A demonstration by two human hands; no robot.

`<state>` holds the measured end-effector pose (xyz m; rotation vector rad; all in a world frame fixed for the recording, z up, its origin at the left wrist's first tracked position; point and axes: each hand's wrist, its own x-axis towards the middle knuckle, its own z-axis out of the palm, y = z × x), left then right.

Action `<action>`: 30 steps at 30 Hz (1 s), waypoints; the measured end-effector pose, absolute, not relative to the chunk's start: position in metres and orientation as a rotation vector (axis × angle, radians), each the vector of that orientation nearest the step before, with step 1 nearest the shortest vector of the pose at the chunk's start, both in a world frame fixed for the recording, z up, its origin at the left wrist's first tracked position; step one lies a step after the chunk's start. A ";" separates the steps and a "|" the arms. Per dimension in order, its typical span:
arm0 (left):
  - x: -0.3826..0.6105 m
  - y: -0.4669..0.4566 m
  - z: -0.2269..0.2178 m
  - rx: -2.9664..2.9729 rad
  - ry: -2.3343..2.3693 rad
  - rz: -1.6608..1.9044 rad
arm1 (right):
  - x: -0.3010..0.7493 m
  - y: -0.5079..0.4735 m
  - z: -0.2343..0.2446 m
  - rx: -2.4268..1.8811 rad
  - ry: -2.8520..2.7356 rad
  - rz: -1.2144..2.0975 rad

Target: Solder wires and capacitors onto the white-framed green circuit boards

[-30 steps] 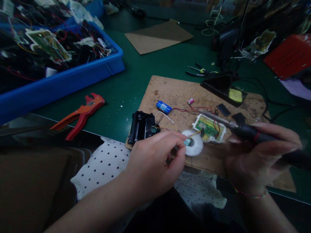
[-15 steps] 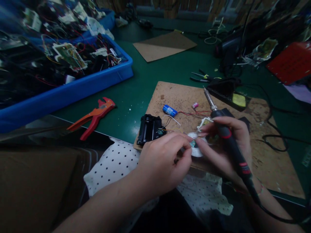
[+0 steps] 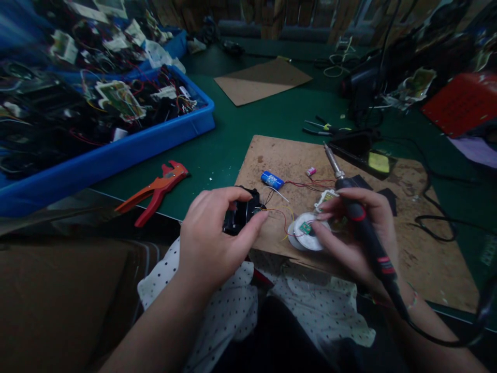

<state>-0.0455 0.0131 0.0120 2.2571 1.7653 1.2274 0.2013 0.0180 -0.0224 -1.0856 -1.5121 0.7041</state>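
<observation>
Head view: left hand [image 3: 212, 235] curled round black housing [image 3: 238, 215] at board edge, steadying it. Right hand [image 3: 351, 233] gripped soldering iron [image 3: 359, 223], tip raised clear, fingertips pinning small green board on white disc [image 3: 308, 230].

- It was an electronics repair workshop (dim, cluttered).
- A soldering iron [image 3: 359, 217] lay in hand.
- A blue bin [image 3: 116, 150] held wired circuit boards.

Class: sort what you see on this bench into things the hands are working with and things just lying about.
In hand:
left hand grips black housing
right hand holds soldering iron, fingertips on white disc

Lying about:
red cutters
blue cylinder
blue bin
cardboard sheet
</observation>
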 end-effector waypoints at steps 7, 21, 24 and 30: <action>-0.034 0.017 0.014 2.326 1.417 1.366 | 0.200 0.016 -0.020 -1.082 -1.582 0.668; -0.015 0.011 0.015 2.258 1.095 1.128 | 0.196 0.015 -0.018 -1.047 -1.580 0.676; -0.013 0.010 0.017 2.212 1.166 1.049 | 0.196 0.015 -0.017 -1.051 -1.586 0.672; -0.010 0.010 0.013 2.311 1.135 0.972 | 0.199 0.016 -0.019 -1.037 -1.640 0.631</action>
